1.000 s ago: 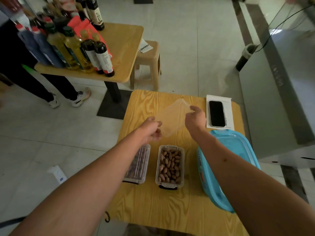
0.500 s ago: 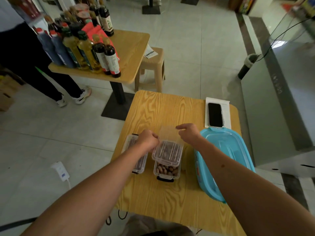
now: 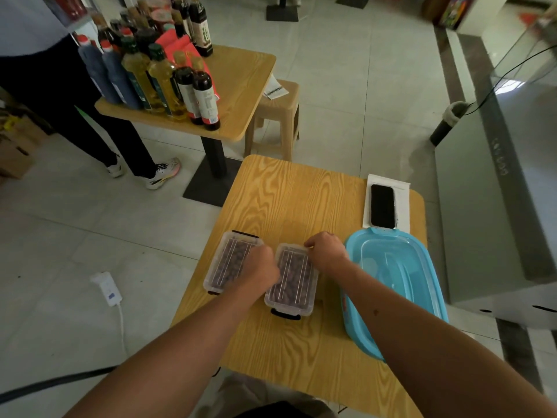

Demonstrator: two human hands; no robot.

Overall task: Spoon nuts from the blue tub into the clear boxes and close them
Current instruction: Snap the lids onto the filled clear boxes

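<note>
Two clear boxes full of nuts stand side by side on the wooden table [image 3: 301, 194]. The left box [image 3: 229, 263] has its lid on. The right box [image 3: 294, 282] now carries its clear ribbed lid, lying flat on top. My left hand [image 3: 262, 268] presses the lid's left edge, fingers curled. My right hand [image 3: 327, 251] grips the lid's far right corner. The blue tub [image 3: 398, 285] sits to the right with its lid on, partly hidden by my right forearm. No spoon is in view.
A black phone [image 3: 382, 205] lies on a white sheet at the table's far right corner. Beyond stand a second table with several bottles [image 3: 168, 76], a plastic stool [image 3: 275, 116] and a person's legs [image 3: 90, 131]. A grey counter [image 3: 497, 188] runs along the right.
The clear lid, held up in the air by both hands a second ago, has come down onto the right box and now lies flat on it. The camera view has shifted.
</note>
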